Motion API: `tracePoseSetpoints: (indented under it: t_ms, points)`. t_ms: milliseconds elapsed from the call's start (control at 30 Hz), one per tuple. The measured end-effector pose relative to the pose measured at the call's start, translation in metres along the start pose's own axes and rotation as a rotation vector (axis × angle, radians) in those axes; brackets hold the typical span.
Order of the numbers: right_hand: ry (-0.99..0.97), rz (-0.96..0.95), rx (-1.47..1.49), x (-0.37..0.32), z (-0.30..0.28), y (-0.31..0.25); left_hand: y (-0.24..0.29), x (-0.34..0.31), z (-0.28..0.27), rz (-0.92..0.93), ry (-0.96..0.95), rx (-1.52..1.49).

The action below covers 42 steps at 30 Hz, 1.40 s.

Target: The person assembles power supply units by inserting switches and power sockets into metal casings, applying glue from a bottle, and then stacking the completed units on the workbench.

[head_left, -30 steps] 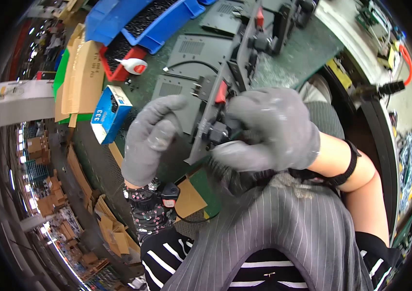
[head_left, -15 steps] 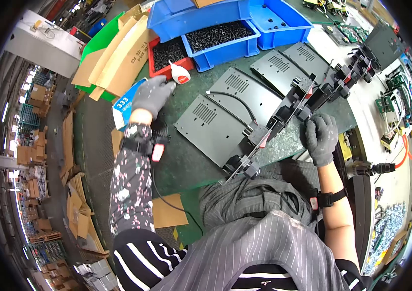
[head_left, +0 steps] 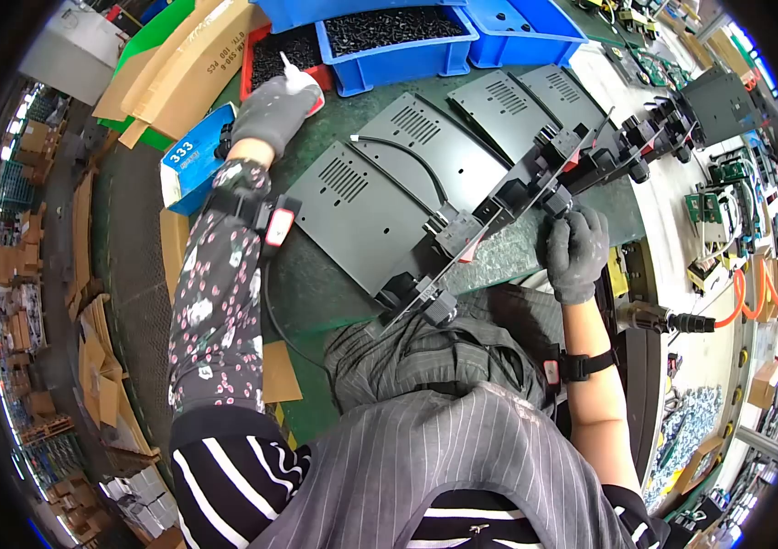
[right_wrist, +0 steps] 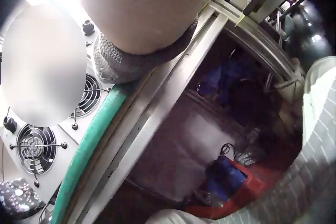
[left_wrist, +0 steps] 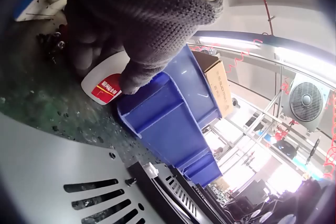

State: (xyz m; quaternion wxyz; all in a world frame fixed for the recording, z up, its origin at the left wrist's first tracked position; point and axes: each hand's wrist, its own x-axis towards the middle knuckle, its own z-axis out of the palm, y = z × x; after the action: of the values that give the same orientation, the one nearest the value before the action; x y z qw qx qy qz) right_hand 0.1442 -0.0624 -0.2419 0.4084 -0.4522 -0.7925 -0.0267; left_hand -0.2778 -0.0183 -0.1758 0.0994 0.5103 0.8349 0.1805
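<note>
In the head view the left hand (head_left: 273, 113), in a grey glove, grips a small white bottle (head_left: 303, 84) beside the red bin. The left wrist view shows the gloved fingers round the bottle (left_wrist: 105, 83), its red label facing out. Grey slotted panels (head_left: 338, 215) lie overlapping on the green table, with black parts along their near edges. At the table's near edge rests the right hand (head_left: 577, 253), loosely curled beside these parts, with nothing visible in it. Only its cuff and wrist show clearly in the right wrist view, near a panel with fans (right_wrist: 35, 149).
Behind the panels stand a red bin (head_left: 248, 66) and blue bins (head_left: 398, 66) of small black parts. A blue box (head_left: 189, 166) and an open carton (head_left: 197, 69) are at the left. An orange coiled hose (head_left: 742, 295) hangs at the right.
The two hands have parted from the near panel's black parts. My left hand has reached past the blue box and taken hold of the bottle; my right hand has settled at the table edge.
</note>
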Motion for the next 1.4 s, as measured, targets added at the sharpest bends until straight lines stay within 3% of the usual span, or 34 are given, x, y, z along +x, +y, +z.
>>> tracePoseSetpoints:
  t_ms: [67, 167, 200, 233, 267, 400, 500, 600, 633, 700, 767, 833, 1033, 1233, 1400]
  points:
    - [-0.028, 0.034, 0.016, 0.001, -0.002, -0.003, 0.010, -0.025, -0.014, 0.126, 0.102, -0.158]
    - [-0.019, 0.041, 0.027, 0.000, -0.002, -0.002, -0.007, -0.060, -0.029, 0.182, -0.081, -0.741]
    - [-0.020, 0.036, 0.030, 0.000, -0.002, -0.002, -0.003, -0.082, -0.037, 0.239, -0.161, -0.887]
    - [-0.022, 0.043, 0.030, 0.000, -0.002, -0.001, 0.014, -0.109, -0.051, 0.180, -0.202, -0.909]
    - [-0.022, 0.036, 0.031, 0.000, -0.002, -0.001, 0.011, -0.124, -0.062, 0.199, -0.280, -0.821]
    - [-0.042, 0.033, 0.038, 0.000, -0.002, 0.000, 0.016, -0.181, -0.078, 0.185, -0.279, -0.744]
    - [-0.049, 0.032, 0.035, -0.001, -0.004, -0.001, 0.018, -0.206, -0.081, 0.201, -0.177, -0.815]
    - [-0.050, 0.023, 0.025, -0.001, -0.003, -0.002, 0.019, -0.214, -0.096, 0.247, -0.339, -0.756]
    - [-0.046, 0.028, 0.022, 0.000, -0.003, -0.002, 0.019, -0.215, -0.098, 0.247, -0.318, -0.768]
    - [-0.043, 0.014, 0.009, -0.001, -0.002, 0.000, 0.022, -0.216, -0.097, 0.441, -0.227, -0.592]
    - [-0.037, 0.003, 0.009, -0.001, -0.002, -0.001, 0.023, -0.215, -0.094, 0.452, -0.162, -0.643]
    - [-0.066, -0.003, -0.013, -0.002, -0.002, 0.001, 0.026, -0.211, -0.099, 0.633, -0.135, -0.475]
    - [-0.083, -0.004, -0.014, -0.002, 0.000, 0.000, 0.034, -0.209, -0.103, 0.702, -0.049, -0.400]
    - [-0.051, -0.055, -0.015, 0.002, 0.002, -0.004, 0.039, -0.203, -0.106, 0.953, 0.184, -0.023]
    - [-0.047, -0.043, -0.010, 0.000, 0.003, -0.002, 0.029, -0.196, -0.099, 0.987, 0.213, -0.152]
